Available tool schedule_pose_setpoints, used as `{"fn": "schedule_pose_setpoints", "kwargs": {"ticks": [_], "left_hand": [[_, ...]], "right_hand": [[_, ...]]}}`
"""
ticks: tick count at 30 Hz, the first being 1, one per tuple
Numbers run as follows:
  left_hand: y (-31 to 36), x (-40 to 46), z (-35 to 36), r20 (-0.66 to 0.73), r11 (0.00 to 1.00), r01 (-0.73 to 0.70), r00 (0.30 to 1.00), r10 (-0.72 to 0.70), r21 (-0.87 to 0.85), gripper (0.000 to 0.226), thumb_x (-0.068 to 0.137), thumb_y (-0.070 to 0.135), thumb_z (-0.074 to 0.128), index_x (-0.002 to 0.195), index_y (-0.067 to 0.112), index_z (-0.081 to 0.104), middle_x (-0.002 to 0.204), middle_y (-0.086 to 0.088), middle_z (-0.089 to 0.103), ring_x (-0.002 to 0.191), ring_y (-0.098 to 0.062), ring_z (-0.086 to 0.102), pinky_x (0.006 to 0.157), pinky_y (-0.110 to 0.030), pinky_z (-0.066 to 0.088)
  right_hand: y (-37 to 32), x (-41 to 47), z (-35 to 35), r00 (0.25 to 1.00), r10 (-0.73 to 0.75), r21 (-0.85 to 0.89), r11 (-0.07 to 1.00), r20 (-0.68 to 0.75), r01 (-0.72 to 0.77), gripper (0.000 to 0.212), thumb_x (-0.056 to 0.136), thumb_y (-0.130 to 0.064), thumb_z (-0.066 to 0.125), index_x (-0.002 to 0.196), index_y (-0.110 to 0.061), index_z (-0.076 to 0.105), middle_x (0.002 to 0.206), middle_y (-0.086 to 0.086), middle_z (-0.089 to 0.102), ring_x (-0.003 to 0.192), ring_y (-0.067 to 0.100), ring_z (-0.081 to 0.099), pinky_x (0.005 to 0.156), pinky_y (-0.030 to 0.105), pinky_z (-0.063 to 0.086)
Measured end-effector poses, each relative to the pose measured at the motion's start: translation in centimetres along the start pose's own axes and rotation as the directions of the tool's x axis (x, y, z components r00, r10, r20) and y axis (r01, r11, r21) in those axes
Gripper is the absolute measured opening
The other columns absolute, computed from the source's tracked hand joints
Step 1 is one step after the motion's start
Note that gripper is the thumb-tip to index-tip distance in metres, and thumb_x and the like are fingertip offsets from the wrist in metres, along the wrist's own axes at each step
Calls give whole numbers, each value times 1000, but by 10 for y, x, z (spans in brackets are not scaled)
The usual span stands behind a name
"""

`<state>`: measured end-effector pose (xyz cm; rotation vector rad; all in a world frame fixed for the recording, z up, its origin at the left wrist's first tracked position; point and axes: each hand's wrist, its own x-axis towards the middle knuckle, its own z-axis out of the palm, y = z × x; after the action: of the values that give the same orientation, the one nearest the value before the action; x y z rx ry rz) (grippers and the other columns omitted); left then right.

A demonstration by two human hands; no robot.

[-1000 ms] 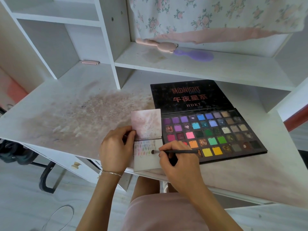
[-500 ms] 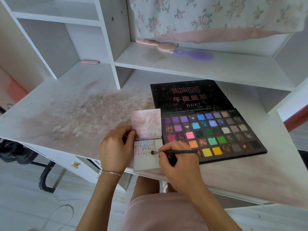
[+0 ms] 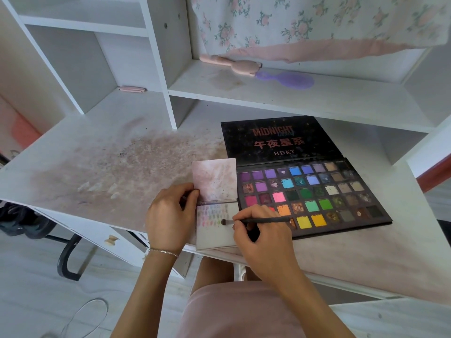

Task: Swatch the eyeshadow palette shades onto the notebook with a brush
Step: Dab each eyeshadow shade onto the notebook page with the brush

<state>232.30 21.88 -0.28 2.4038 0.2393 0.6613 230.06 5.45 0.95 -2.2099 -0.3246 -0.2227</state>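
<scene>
On the stained counter [image 3: 102, 172], the left hand [image 3: 168, 215] pinches the open notebook [image 3: 216, 208] at its spine edge, its grip clenched on the cover, apparently to keep the pages flat and still. The right hand [image 3: 261, 237] grips the brush [image 3: 253, 221] like a pen, bristles touching the lower page beside rows of faint swatches. Just right, touching the notebook, lies the open eyeshadow palette [image 3: 310, 191], near enough for reloading colour.
</scene>
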Motion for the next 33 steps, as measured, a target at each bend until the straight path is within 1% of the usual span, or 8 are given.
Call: {"fn": "schedule_pose_setpoints", "kwargs": {"ticks": [6,8,11,14,17,21,25,33], "left_hand": [[-1,1,1,-3,1000,-19,1000,19,4,8,80,9,66,86,12,71,74,-4,68,69,-23,58,60,-24,34],[-1,1,0,-1,1000,-21,1000,21,3,8,80,10,66,86,12,71,75,-4,69,69,-23,58,60,-24,34],[0,1,0,1,1000,-25,1000,25,2,8,80,10,66,86,12,71,75,-4,69,68,-22,58,59,-23,34],[1,1,0,2,1000,-11,1000,11,-9,9,80,10,66,87,12,71,75,-5,69,69,-22,59,60,-24,36],[1,1,-1,-4,1000,-3,1000,3,-13,8,80,11,66,86,12,71,75,-5,69,70,-23,59,61,-25,36],[0,1,0,-4,1000,12,1000,-12,-7,9,81,12,66,87,12,71,75,-5,69,72,-24,59,61,-25,37],[-1,1,0,-10,1000,17,1000,-17,-6,9,81,12,65,88,12,71,76,-6,69,72,-25,59,61,-26,37],[0,2,1,-16,1000,-7,1000,7,6,10,81,10,65,89,8,71,78,-10,70,73,-31,60,62,-28,39]], "right_hand": [[1,0,1,1000,-9,12,1000,-12,9,12,77,-26,52,82,-20,62,77,-7,59,76,16,55,66,37,49],[2,-2,0,999,-4,89,996,-37,8,7,77,-22,54,80,-21,61,74,-8,57,73,15,56,65,36,49],[3,-3,-3,992,53,296,955,-115,-16,15,79,-15,55,77,-30,55,70,-8,55,65,11,54,58,23,48],[3,-4,-6,979,81,366,931,-188,-6,18,80,-13,55,78,-31,54,70,-6,57,64,9,55,54,14,46],[8,-6,-11,966,119,373,927,-229,-26,24,85,-4,58,79,-28,56,67,-3,56,63,6,54,53,10,44],[20,-6,-28,954,174,391,918,-243,-68,28,87,-2,54,82,-29,55,77,-4,60,68,11,60,54,20,52],[38,-5,-52,919,214,350,932,-331,-91,31,87,-1,52,80,-31,56,73,-6,61,69,4,59,57,10,47],[79,-6,-100,820,312,247,945,-480,-215,30,88,-5,50,80,-33,54,81,-10,61,75,0,60,61,10,47]]}}
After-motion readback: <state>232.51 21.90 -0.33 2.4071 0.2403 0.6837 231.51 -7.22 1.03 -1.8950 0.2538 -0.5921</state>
